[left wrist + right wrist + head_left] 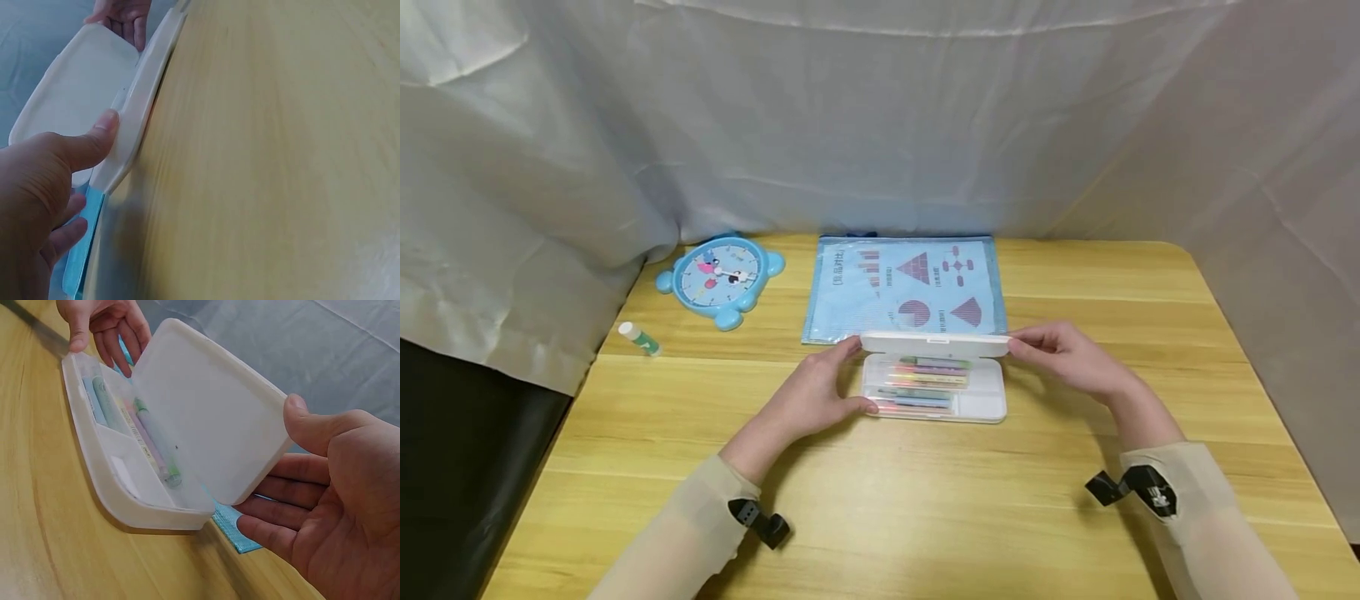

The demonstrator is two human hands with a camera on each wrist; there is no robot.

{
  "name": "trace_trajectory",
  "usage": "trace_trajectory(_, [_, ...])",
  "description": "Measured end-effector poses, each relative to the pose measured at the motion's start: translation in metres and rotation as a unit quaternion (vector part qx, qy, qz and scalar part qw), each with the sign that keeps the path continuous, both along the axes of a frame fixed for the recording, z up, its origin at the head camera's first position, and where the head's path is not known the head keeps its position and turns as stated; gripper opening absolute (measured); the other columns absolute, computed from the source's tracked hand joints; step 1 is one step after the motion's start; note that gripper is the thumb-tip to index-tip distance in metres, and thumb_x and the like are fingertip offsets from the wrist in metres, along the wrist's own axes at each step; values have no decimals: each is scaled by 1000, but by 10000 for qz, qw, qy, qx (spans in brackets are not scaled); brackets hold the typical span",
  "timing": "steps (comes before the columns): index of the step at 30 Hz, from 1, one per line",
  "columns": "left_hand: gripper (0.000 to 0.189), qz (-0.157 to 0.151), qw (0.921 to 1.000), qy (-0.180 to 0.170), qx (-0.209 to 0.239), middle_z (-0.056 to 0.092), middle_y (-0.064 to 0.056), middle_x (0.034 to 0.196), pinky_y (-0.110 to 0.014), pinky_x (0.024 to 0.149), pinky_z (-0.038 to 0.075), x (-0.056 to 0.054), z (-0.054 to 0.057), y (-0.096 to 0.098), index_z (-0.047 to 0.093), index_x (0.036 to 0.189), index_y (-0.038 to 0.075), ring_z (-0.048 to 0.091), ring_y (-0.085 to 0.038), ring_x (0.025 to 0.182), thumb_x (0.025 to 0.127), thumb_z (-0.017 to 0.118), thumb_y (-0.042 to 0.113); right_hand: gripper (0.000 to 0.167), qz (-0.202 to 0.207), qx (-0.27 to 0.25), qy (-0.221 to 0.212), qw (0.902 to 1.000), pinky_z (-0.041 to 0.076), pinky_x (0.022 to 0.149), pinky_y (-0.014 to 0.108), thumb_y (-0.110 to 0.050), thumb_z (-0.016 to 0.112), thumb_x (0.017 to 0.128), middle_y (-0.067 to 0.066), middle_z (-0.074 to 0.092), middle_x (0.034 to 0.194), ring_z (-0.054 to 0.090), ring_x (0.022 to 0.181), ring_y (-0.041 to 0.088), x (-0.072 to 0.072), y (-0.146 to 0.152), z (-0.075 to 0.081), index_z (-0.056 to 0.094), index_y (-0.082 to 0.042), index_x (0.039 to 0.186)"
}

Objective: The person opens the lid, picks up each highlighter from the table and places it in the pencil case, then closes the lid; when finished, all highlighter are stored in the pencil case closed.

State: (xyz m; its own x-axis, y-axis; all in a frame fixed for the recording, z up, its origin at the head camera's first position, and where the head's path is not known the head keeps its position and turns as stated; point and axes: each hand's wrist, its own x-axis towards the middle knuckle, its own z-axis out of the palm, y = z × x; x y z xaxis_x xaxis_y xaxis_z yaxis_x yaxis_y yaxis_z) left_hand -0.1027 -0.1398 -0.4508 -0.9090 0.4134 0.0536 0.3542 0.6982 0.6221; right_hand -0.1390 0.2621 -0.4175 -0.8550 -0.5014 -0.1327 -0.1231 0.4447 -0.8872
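A white plastic pencil case (981, 407) lies on the wooden table with its lid (212, 406) raised along the far side. Several pens (917, 402) in pale green, blue, yellow and pink lie in its two compartments. My left hand (808, 396) holds the case's left end, thumb (103, 128) on the near corner and fingers toward the back. At the lid's right end, my right hand (1075, 362) pinches the edge, its thumb (306, 422) on the inner side and the fingers behind.
Behind the case lies a blue zip document bag (842, 308) printed with charts. A blue toy clock (718, 279) is at the back left, with a green and white glue stick (640, 339) nearer. Grey curtain (925, 125) hangs along the table's back and sides.
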Motion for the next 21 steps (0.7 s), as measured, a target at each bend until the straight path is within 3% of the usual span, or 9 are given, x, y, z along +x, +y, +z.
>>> trace_trajectory(5, [103, -88, 9996, -165, 194, 62, -11, 148, -47, 118, 39, 0, 1, -1, 44, 158, 5, 53, -29, 141, 78, 95, 47, 37, 130, 49, -2, 9999, 49, 103, 29, -27, 61, 110, 9, 72, 134, 63, 129, 31, 3, 1, -1, 71, -4, 137])
trace_trajectory(9, [90, -267, 9978, -351, 498, 59, -16, 149, -46, 116, 41, 1, 4, -3, 42, 159, 1, 56, -30, 138, 94, 80, 49, 36, 251, 20, -57, 9997, 46, 108, 30, -28, 61, 110, 4, 70, 137, 59, 134, 26, 5, 2, -2, 70, -11, 140])
trace_trajectory(12, [70, -402, 9958, -374, 735, 59, -22, 148, -47, 115, 42, 0, 6, -4, 43, 157, -3, 59, -34, 135, 107, 65, 39, 36, 301, 73, -17, 9995, 43, 112, 35, -28, 61, 110, 3, 68, 141, 57, 137, 26, 7, 3, -2, 69, -14, 143])
trace_trajectory(15, [56, -467, 9951, -261, 829, 60, -25, 144, -48, 113, 44, -3, 7, -5, 48, 154, -5, 61, -36, 132, 111, 56, 31, 38, 350, 81, -25, 9994, 40, 115, 43, -28, 61, 110, 3, 65, 144, 53, 140, 27, 9, 4, -3, 67, -15, 146])
trace_trajectory(21, [56, -383, 9957, -50, 840, 63, -25, 140, -51, 111, 47, -6, 8, -5, 58, 147, -6, 64, -38, 128, 114, 48, 38, 42, 336, -3, -113, 9994, 34, 117, 57, -29, 63, 109, 1, 64, 146, 51, 142, 29, 12, 4, -4, 64, -15, 148])
